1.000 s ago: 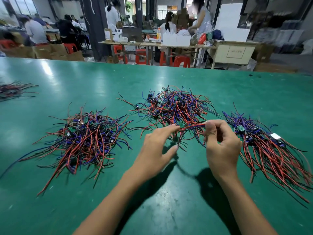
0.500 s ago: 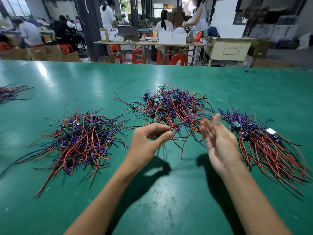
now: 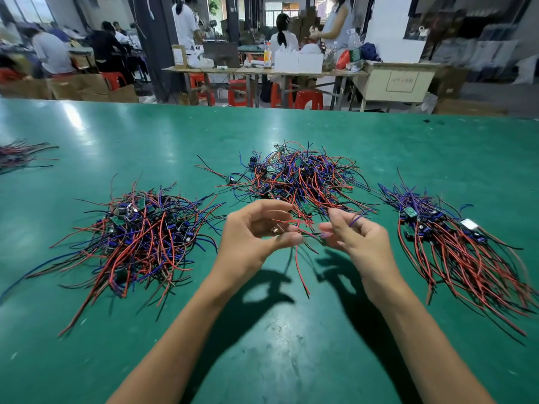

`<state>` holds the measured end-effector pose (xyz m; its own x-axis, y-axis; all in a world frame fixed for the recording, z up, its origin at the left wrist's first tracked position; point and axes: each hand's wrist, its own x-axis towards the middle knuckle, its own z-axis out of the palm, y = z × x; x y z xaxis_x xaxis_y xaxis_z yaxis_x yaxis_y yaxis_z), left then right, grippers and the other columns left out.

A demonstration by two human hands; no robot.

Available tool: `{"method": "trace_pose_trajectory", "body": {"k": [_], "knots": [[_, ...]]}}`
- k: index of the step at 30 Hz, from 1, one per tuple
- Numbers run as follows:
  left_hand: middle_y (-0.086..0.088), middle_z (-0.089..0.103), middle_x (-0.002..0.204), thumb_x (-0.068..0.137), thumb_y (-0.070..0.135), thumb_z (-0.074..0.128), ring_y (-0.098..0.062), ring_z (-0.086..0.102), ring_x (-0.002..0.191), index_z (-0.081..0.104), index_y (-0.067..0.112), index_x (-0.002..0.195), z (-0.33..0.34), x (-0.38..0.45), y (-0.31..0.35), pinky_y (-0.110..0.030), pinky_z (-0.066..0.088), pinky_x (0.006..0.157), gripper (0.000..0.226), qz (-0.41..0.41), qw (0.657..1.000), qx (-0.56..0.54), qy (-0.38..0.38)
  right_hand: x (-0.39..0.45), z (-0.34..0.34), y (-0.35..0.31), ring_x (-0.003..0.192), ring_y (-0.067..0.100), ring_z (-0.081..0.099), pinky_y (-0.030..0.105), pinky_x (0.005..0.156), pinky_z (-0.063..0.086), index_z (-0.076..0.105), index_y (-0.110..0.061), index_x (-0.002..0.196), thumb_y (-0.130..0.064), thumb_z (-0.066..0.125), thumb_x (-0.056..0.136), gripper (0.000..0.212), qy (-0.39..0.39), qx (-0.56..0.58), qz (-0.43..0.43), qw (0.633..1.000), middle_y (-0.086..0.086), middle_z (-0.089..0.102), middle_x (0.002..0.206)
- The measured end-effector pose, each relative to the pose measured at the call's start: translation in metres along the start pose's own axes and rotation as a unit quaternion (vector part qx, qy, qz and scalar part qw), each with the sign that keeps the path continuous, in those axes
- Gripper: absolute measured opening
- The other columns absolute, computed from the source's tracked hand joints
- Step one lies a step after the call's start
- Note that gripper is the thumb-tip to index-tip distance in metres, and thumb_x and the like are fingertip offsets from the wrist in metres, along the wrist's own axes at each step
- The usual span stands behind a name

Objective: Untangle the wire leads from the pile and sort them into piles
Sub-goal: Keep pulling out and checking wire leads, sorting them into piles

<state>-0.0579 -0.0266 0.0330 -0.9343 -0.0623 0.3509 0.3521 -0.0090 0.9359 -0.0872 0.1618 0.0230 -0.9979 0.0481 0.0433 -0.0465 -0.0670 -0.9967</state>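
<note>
Centre frame: left hand (image 3: 256, 228) and right hand (image 3: 354, 234) each pinched one wire lead (image 3: 300, 258), its red tail hanging toward the tabletop (image 3: 277, 345); sorted pile (image 3: 466, 246) lay nearer the right grip.

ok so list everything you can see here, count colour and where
table: one, green, fills the foreground
wire piles: three, red, blue and black; left pile, middle pile, combed right pile
far wire bundle: one, dark, left table edge
held wire lead: one, red and black, hanging between the hands
stools: several, red, under the benches behind
white boxes: two, on the rear bench
people: several, working in the background
left hand: pinching the lead
right hand: pinching the lead
</note>
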Motion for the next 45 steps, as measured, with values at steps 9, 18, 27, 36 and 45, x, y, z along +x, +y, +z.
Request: {"method": "trace_pose_trajectory", "body": {"k": [9,18,27,36,45], "knots": [[-0.016,0.072,0.107,0.099,0.023,0.053,-0.023,0.071,0.104,0.070,0.001,0.107,-0.009,0.010,0.015,-0.022,0.057,0.088,0.029,-0.082,0.961,-0.229,0.134,-0.012,0.009,0.008,0.133,0.034,0.030,0.038,0.108,0.022,0.037,-0.007,0.151,-0.029,0.079,0.084,0.082,0.184,-0.403,-0.141,0.885,0.016,0.034,0.150],[-0.022,0.070,0.120,0.105,0.022,0.044,-0.023,0.067,0.117,0.063,-0.001,0.123,-0.004,0.004,0.020,-0.021,0.053,0.097,0.035,-0.180,0.928,-0.319,0.070,-0.030,0.038,-0.003,0.073,0.004,0.067,0.016,0.069,0.046,0.077,-0.027,0.101,-0.029,0.071,0.094,0.009,-0.056,-0.137,-0.136,0.980,-0.009,0.077,0.084],[-0.008,0.077,0.108,0.094,0.038,0.057,-0.019,0.074,0.099,0.072,0.009,0.114,0.016,-0.008,0.015,-0.023,0.058,0.077,0.038,-0.193,0.961,-0.197,-0.018,-0.026,0.035,-0.010,0.068,0.006,0.068,0.015,0.064,0.053,0.071,-0.010,0.094,-0.015,0.070,0.091,0.006,0.018,0.198,0.013,0.980,0.002,0.077,0.081],[0.002,0.074,0.096,0.095,0.006,0.067,-0.016,0.068,0.082,0.074,0.019,0.114,-0.002,-0.002,-0.007,-0.028,0.053,0.074,0.024,0.127,0.946,0.299,-0.002,-0.013,0.007,-0.023,0.061,0.000,0.064,0.012,0.060,0.055,0.076,-0.016,0.100,-0.024,0.077,0.077,0.024,-0.076,0.243,0.125,0.959,-0.002,0.076,0.086],[-0.013,0.076,0.087,0.093,0.010,0.067,-0.025,0.075,0.072,0.075,0.002,0.109,0.011,-0.010,0.006,-0.025,0.058,0.066,0.019,-0.158,0.981,-0.006,-0.115,-0.013,0.005,-0.011,0.057,-0.003,0.054,0.010,0.055,0.039,0.081,-0.015,0.084,-0.028,0.080,0.080,0.013,-0.096,-0.004,-0.008,0.995,-0.006,0.074,0.079]]}}
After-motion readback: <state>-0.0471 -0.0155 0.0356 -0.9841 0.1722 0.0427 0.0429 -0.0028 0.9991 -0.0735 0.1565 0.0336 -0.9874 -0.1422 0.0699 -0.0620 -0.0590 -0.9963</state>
